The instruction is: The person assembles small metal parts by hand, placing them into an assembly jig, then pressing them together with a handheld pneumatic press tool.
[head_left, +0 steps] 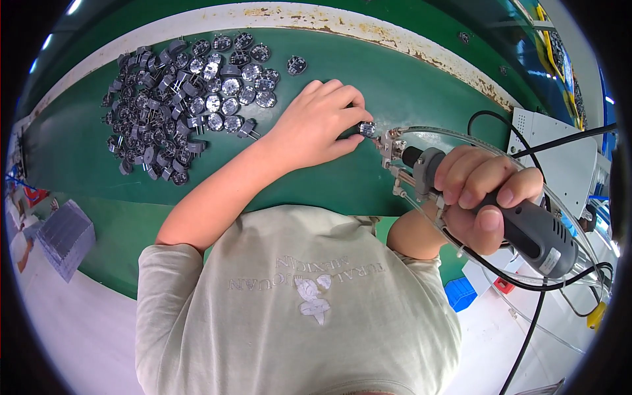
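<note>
Between thumb and fingers, my left hand [324, 122] pinches a small round dark electronic part [367, 129] just above the green work surface [250, 181]. My right hand [490, 191] is wrapped around a dark grey powered screwdriver [536, 237]. A metal nozzle head [390, 148] at its front end points at the part, very close to it; whether they touch I cannot tell. To the left of my left hand lies a large pile of similar round parts [158, 99], several with pins sticking out. One such part [296, 64] lies apart beyond my fingers.
A clear hose [454, 137] and black cables [540, 288] trail from the screwdriver on the right. A light grey metal box [550, 141] stands at the right. A worn white rim [289, 12] bounds the far edge. A blue bin [460, 294] sits lower right.
</note>
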{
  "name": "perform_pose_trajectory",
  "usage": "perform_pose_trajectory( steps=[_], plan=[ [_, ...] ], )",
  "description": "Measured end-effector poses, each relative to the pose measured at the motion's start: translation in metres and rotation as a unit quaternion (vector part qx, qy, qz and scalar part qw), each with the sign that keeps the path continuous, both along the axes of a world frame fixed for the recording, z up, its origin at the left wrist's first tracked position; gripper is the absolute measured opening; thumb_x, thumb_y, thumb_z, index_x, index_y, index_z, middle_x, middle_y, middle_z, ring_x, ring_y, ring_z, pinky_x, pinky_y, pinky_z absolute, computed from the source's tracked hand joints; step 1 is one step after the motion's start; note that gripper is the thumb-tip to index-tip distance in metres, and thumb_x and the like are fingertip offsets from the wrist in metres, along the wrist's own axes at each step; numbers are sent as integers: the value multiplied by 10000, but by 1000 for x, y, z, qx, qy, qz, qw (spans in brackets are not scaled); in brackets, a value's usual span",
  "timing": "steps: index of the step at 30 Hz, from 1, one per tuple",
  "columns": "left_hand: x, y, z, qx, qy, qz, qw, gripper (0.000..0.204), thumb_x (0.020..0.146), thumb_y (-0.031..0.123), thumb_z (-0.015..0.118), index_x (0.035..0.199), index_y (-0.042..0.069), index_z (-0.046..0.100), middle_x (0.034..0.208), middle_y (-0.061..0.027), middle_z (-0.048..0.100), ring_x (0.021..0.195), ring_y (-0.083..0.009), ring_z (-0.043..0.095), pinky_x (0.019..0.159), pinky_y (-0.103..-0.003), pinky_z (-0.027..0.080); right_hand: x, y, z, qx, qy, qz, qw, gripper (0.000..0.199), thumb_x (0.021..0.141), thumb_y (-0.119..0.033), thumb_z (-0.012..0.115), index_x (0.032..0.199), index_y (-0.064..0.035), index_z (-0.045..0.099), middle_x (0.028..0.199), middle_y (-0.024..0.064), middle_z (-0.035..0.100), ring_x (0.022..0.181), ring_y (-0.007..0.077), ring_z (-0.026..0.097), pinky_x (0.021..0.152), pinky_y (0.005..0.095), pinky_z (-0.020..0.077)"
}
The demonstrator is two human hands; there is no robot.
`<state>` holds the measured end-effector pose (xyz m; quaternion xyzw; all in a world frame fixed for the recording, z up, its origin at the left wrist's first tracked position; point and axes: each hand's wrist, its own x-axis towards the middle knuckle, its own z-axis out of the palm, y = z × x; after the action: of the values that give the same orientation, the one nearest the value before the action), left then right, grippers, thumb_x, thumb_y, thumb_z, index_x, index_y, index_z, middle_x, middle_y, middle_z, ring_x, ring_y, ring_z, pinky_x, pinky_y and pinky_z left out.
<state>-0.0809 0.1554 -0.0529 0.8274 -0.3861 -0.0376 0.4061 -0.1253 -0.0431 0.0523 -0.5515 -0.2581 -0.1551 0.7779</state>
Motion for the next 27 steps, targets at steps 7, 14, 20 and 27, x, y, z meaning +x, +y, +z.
perform_pose_trajectory(
  steps=[7,14,20,27],
  plan=[
    [0,0,0,-4,-2,0,1000,285,703,133,746,978,104,674,971,-11,576,900,-214,540,796,-345,403,1,2,0,1,0,-7,1000,324,803,-58,672,954,-92,387,649,60,524,507,181,532,470,347,473],
    [0,0,0,-7,-3,0,1000,297,695,129,752,979,106,668,971,-9,574,898,-211,539,777,-345,400,1,-1,3,-13,6,7,1000,322,804,-58,671,953,-91,387,660,61,526,515,183,534,476,352,474],
    [0,0,-2,-12,-7,-1,1000,294,698,131,753,978,106,668,977,-12,574,904,-217,538,787,-350,403,0,0,3,-11,3,12,1000,315,809,-56,665,954,-89,387,667,61,526,520,184,535,480,352,474],
    [1,1,-2,-12,-10,1,1000,291,705,131,749,983,108,666,980,-14,573,907,-219,538,799,-354,405,3,-1,2,-19,1,17,1000,314,803,-49,664,951,-89,389,663,61,525,519,183,535,481,355,477]
  ],
)
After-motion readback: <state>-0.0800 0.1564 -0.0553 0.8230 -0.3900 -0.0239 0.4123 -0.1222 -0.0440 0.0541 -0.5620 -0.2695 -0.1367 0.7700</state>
